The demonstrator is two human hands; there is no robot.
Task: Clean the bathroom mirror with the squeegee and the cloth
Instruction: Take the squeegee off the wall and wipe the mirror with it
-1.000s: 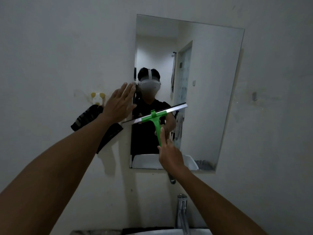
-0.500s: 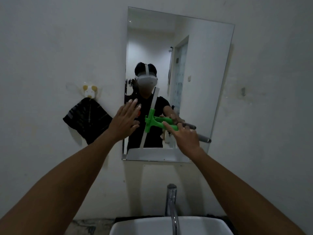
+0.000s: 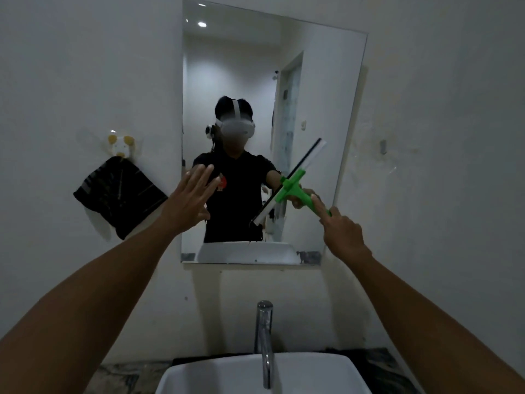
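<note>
On white wall above sink (image 3: 216, 373): mirror (image 3: 326, 81); right hand (image 3: 342, 233) clamps squeegee (image 3: 292, 184); left hand (image 3: 189, 200) splayed, empty.

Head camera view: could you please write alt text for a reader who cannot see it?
A person's right hand holds a green squeegee tilted against a wall mirror, while the open left hand is raised near the mirror's left edge. A dark cloth hangs left; a faucet and sink sit below.

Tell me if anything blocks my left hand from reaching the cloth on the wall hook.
Nothing visible does. The left hand is open at the mirror's left edge; the cloth hangs just left across bare wall.
</note>
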